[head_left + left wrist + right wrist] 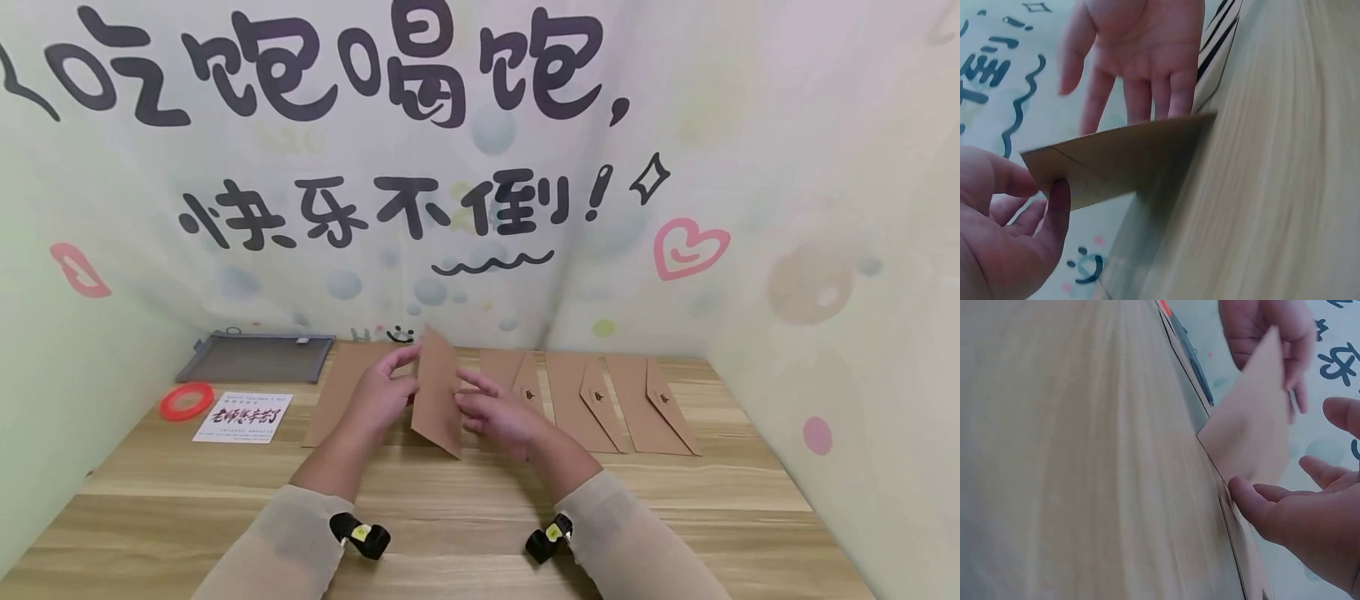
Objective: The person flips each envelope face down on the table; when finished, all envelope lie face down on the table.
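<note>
A brown kraft-paper envelope (437, 398) stands on edge between the two hands. My left hand (381, 398) pinches it by one side; in the left wrist view the thumb lies on one face of the envelope (1122, 159), and a fold line crosses that face. On the other side is my right hand (504, 417), its fingers spread and extended toward the paper. In the right wrist view a fingertip of this right hand (1310, 519) is right at the lower edge of the envelope (1247, 425). Behind the left forearm lies another brown paper piece (337, 392), partly hidden.
Three more kraft envelopes with pointed flaps, among them the rightmost envelope (637, 408), lie in a row on the wooden table (450, 525). At the left are a white printed card (243, 429), a red tape roll (186, 402) and a grey mesh zip pouch (258, 360). A printed curtain (465, 292) hangs behind.
</note>
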The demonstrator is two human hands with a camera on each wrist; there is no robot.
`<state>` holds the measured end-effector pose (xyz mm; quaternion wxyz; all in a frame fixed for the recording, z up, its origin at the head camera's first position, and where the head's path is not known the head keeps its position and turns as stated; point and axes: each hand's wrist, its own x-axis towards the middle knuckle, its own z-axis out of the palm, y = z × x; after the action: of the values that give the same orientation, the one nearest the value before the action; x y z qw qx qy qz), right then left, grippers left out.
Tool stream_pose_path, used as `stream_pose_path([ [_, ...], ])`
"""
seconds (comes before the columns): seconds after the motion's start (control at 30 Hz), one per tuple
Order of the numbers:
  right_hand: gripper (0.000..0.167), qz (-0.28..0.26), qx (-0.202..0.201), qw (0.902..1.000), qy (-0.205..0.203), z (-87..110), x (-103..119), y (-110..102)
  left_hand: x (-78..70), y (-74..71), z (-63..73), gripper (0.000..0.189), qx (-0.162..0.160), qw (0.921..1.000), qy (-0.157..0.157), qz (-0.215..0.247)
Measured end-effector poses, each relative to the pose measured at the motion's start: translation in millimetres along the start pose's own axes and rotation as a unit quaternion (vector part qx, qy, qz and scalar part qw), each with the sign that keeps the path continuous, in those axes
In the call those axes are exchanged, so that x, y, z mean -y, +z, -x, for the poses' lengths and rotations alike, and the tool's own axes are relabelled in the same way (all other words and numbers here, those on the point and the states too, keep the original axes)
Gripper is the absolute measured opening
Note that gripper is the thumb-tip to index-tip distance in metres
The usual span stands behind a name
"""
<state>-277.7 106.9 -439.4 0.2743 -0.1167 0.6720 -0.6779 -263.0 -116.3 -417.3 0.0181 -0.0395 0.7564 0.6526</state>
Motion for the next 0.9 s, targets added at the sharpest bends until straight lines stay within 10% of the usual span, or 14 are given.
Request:
stream_pose_path([
  [0.43,0.07,-0.023,0.005,0.9997,0.0,-1.1,1,-6,16.9,-16.8,-6.8,0.064,0.025,0.9902,-0.01,-0.137],
  [0.9,0.066,-0.083,0.034,0.996,-0.002,-17.4,3,-14,16.8,-7.4,-5.4,0.057,0.047,0.9595,0.001,-0.278],
])
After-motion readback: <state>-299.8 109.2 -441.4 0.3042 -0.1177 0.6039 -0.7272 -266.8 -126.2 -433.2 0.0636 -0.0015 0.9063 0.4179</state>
